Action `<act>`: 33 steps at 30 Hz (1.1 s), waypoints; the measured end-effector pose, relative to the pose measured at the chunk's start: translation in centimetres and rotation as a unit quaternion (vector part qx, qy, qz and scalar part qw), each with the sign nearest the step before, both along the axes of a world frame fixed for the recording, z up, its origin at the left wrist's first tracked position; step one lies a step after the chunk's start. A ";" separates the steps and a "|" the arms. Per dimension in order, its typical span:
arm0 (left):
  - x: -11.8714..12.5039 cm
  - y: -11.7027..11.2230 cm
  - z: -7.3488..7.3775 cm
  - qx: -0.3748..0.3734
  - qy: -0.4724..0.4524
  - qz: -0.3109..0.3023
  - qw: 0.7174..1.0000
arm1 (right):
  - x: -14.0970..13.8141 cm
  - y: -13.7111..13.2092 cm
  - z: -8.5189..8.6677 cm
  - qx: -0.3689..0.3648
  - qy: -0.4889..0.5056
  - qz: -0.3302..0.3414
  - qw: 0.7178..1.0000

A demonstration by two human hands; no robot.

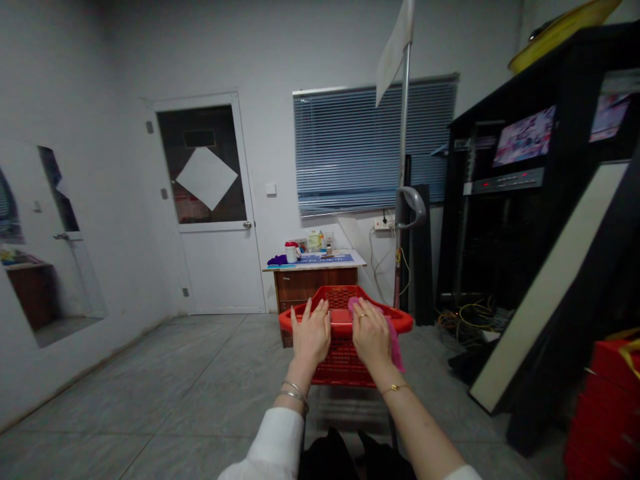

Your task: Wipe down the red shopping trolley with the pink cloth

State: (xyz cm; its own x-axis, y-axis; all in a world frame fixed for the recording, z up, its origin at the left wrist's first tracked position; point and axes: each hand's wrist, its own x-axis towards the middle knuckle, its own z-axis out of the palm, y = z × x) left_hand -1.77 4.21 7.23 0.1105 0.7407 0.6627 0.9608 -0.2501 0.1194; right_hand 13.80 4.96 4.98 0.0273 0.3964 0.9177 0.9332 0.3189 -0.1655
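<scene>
A red plastic shopping basket stands on a wheeled frame in front of me, its broad red handle bar facing me. My left hand rests on the left part of that bar with its fingers stretched out flat. My right hand lies on the right part of the bar, pressing a pink cloth against it. The cloth hangs down past my right wrist. A grey pole with a curved handle rises from the basket's far right side.
A wooden desk with a red-lidded jug and small items stands behind the basket, under a window with blue blinds. A white door is at the left. Black shelving and a leaning pale board fill the right, with red crates at the corner.
</scene>
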 end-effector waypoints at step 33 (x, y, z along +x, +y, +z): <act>0.9 0.4 -0.3 0.015 -0.003 0.023 1.000 | -1.7 0.4 -0.1 0.009 -0.041 0.063 0.997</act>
State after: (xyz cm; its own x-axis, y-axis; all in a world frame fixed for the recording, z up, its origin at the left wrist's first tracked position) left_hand -0.90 4.58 6.95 0.0737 0.7253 0.6845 0.9706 -0.2097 0.1178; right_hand 12.12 5.33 4.92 -0.0966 0.3750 0.9220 0.8957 0.4368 -0.0838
